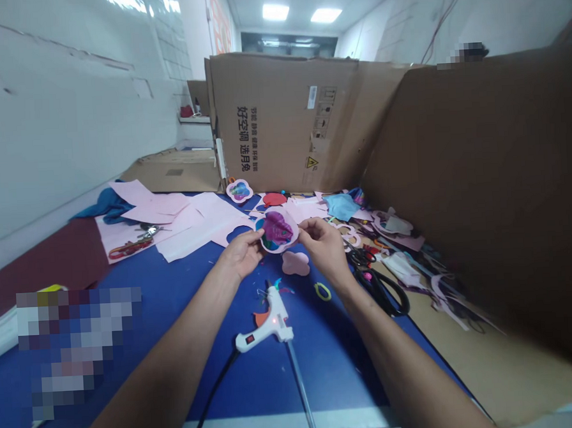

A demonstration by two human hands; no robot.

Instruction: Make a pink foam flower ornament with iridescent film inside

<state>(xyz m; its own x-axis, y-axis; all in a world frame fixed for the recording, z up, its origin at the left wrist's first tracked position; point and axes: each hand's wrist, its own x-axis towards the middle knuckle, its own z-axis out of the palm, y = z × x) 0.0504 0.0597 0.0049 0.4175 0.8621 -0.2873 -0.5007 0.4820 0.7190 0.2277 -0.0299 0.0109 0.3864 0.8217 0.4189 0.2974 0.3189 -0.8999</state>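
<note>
Both my left hand and my right hand pinch the edges of a round, scalloped craft piece with a pink rim and a magenta and blue centre. Just below my hands lies a pink flower-shaped foam cutout. A white hot glue gun rests on its side on the blue table, nearer my body between my forearms. A similar scalloped piece lies farther ahead, beyond my left hand.
Pink paper sheets with cut-out holes cover the table's far side. Black-handled scissors lie to the right among scraps. A tall cardboard sheet stands along the right side, and a printed cardboard box stands ahead.
</note>
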